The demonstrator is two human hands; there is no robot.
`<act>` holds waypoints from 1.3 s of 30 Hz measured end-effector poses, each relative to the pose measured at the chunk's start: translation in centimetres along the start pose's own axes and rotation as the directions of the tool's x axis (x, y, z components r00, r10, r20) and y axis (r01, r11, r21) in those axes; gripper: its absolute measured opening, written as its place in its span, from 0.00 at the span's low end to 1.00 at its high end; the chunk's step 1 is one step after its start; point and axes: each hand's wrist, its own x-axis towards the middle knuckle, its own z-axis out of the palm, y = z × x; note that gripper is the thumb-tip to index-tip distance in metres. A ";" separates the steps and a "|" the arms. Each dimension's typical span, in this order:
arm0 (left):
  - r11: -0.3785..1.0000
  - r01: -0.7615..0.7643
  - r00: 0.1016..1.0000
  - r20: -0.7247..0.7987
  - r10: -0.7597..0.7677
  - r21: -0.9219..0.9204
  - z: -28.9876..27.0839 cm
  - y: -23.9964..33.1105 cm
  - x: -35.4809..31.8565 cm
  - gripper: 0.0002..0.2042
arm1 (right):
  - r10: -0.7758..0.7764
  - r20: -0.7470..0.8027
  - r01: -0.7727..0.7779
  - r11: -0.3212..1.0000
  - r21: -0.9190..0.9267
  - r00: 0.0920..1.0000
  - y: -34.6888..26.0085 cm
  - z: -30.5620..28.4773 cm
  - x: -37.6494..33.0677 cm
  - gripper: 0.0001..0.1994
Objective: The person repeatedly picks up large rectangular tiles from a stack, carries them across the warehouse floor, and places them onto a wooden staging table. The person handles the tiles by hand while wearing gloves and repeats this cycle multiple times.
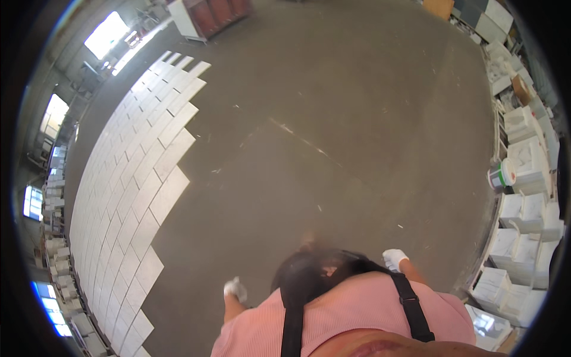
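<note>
My left hand point(235, 290), in a white glove, hangs out to the left of my body above the grey floor point(333, 119). Its fingers are small in the picture but look loosely apart, with nothing in them. On the other side, my right hand point(394, 260) wears a white glove too. Its fingers are curled in, and no object shows in them. Neither hand touches anything. Left of my left hand lies a large field of white, marble-patterned tiles point(138, 172), set in staggered rows with a stepped right edge.
Stacks of white stone pieces point(523, 208) line the right wall, with a white and green bucket point(502, 174) beside them. A reddish-brown cabinet point(217, 15) stands far ahead. More pale stacks point(56, 202) and bright windows point(107, 35) run along the left wall.
</note>
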 end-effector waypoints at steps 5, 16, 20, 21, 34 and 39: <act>0.654 -0.521 0.772 -0.025 0.635 0.548 -10.6 27.5 16.7 0.12 | -0.397 0.257 0.462 0.606 -0.647 0.881 1.9 2.5 4.2 0.17; 0.109 -0.721 0.408 0.291 0.866 0.685 -14.1 62.6 32.4 0.10 | -0.169 0.043 0.143 0.639 -0.755 0.985 -39.5 -12.4 18.7 0.10; 0.326 -0.668 0.726 0.492 0.480 0.669 -17.7 61.7 34.1 0.10 | -0.677 0.080 0.393 0.322 -0.861 0.731 -67.3 -21.2 24.1 0.15; 0.825 -0.441 0.885 0.325 0.334 0.352 -18.8 61.9 34.9 0.11 | -0.753 -0.008 0.495 0.440 -0.749 0.658 -73.9 -22.9 23.9 0.19; 0.987 -0.134 0.989 0.052 0.138 -0.087 -33.9 89.9 57.7 0.19 | -0.553 0.215 0.450 0.332 -0.829 0.805 -102.1 -25.1 36.6 0.12; 0.231 -0.624 0.318 -0.027 0.948 0.746 -42.2 125.2 67.5 0.13 | -0.210 0.186 0.274 0.557 -0.784 0.960 -97.5 -31.7 38.1 0.15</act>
